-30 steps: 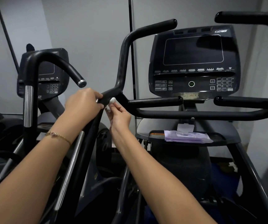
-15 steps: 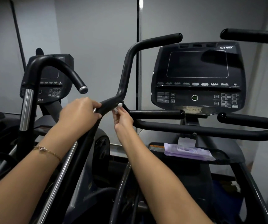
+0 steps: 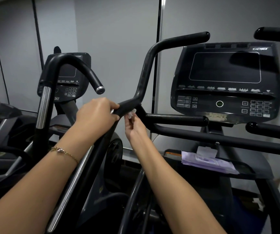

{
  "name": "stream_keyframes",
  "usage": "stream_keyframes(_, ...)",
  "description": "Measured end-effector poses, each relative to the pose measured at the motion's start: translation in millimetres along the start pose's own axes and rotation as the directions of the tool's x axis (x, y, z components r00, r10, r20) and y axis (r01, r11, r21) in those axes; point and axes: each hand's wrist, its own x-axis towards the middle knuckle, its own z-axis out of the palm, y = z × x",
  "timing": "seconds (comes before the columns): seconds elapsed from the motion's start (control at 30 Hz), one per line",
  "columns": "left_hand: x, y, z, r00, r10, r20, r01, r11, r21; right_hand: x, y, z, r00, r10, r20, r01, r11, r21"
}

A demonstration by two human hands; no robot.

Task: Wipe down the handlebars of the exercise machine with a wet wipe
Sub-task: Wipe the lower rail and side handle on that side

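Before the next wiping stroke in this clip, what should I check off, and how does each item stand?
1. Left hand steadies the handlebar: ok, its grip wraps the bar just below the bend.
2. Right hand holds the wet wipe: ok, pinched in the fingertips.
3. Wipe meets the bar: ok, it appears to touch the underside near the junction.
4. Upper stretch of the bar already wiped: cannot tell.
5. Spare wipes at hand: ok, wipe pack lies to the right, flap open.
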Motion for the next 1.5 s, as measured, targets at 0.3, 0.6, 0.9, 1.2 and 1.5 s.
stream_keyframes(0.3, 3, -5, -2, 0.999, 0.006, 0.032, -0.004, 0.998, -0.06, -4, 1, 5, 0.999, 0.026, -0.029, -0.025, 1.0, 0.003)
stream_keyframes(0.6, 5, -9, 0, 0.999, -0.004, 0.044, 0.01, 0.992, -0.124, -11, -11, 0, 0.99, -0.131, 0.043, 0.138, 0.965, -0.225)
stream_keyframes(0.9, 5, -11, 5, 1.0, -0.018, 0.0, 0.018, 0.993, -0.113, -18, -14, -16, 0.654, -0.5, 0.567, 0.728, 0.213, -0.651)
stream_keyframes(1.2, -5, -10, 8, 0.999, 0.01, -0.038, -0.015, 0.992, -0.128, -67, -19, -12, 0.592, -0.363, 0.72, 0.76, -0.046, -0.648)
stream_keyframes(1.5, -93, -74, -4, 0.99, -0.045, 0.13, 0.068, 0.981, -0.182, -142, 4, -16, 0.452, -0.054, 0.891, 0.776, -0.47, -0.422)
